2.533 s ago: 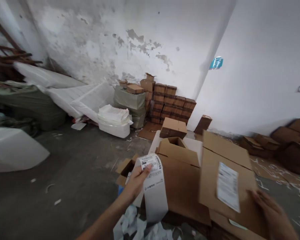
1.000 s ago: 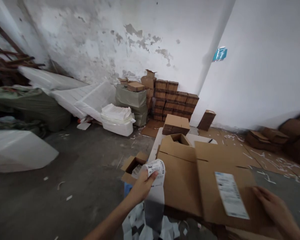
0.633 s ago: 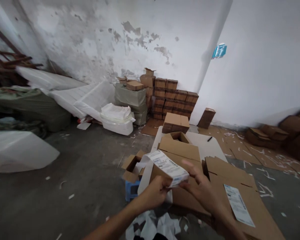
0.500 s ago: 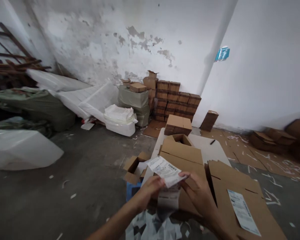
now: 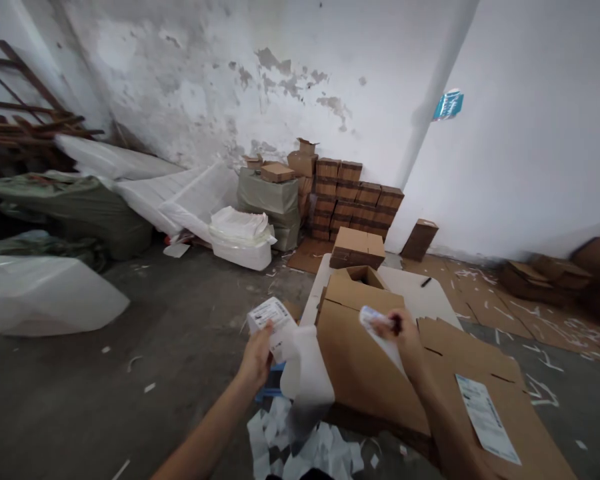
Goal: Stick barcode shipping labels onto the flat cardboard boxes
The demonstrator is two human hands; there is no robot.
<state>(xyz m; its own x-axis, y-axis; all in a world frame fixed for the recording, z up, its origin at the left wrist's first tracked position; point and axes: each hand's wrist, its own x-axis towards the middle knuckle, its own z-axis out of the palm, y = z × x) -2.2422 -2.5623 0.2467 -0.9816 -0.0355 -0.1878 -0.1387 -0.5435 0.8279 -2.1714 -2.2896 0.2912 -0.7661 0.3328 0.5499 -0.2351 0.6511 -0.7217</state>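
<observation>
My left hand (image 5: 257,355) is closed on a strip of printed shipping labels (image 5: 271,315), left of the cardboard. Blank white backing paper (image 5: 307,370) trails from the strip, curling down toward the floor. Over the stacked flat cardboard boxes (image 5: 353,350), my right hand (image 5: 405,340) pinches a single shipping label (image 5: 374,321), tilted and blurred by motion. Another flattened carton (image 5: 473,360) lies to the right, with a label (image 5: 487,419) stuck on it.
A white table (image 5: 420,293) bears the cartons, a dark pen (image 5: 426,283) and a cardboard stack (image 5: 357,247). Crumpled paper strips (image 5: 325,453) lie below. Brown cartons (image 5: 347,193) are piled by the wall, near white wrapped bundles (image 5: 243,240).
My hands have moved apart. The left went left with the label strip; the right went up and right with a separate label. The backing paper now hangs exposed between them.
</observation>
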